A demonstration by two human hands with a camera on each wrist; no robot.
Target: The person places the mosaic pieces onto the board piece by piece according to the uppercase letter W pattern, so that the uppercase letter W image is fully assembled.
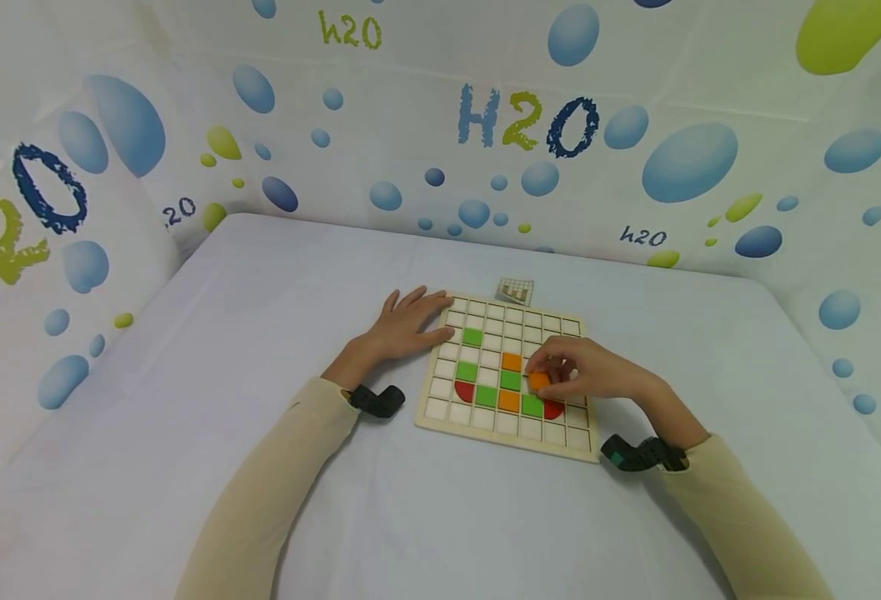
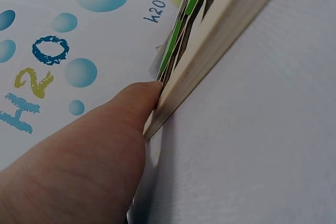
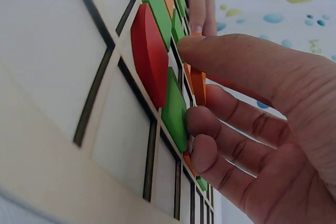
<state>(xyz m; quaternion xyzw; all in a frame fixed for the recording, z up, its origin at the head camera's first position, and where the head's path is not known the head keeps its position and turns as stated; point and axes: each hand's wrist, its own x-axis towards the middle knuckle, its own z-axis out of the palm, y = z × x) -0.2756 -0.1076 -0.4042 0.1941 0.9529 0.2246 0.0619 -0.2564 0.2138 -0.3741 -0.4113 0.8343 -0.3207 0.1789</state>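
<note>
A wooden grid board (image 1: 508, 441) lies on the table with colored tiles in some of its squares. My right hand (image 1: 590, 368) pinches an orange square tile (image 1: 539, 382) between thumb and fingertips, right over the board. In the right wrist view the orange tile (image 3: 198, 85) stands tilted, edge-on, beside a seated green tile (image 3: 175, 114) and a red rounded tile (image 3: 148, 56). My left hand (image 1: 404, 327) rests at the board's left edge with fingers spread; in the left wrist view, its thumb (image 2: 139, 100) touches the rim. My right hand hides some squares.
Behind the board lies a small picture card (image 1: 515, 291). Green tiles (image 1: 467, 372), orange tiles (image 1: 509, 401) and another red rounded tile (image 1: 465, 391) sit in the grid. A white cloth covers the table (image 1: 320, 517), and a bubble-patterned sheet (image 1: 425, 100) hangs behind it.
</note>
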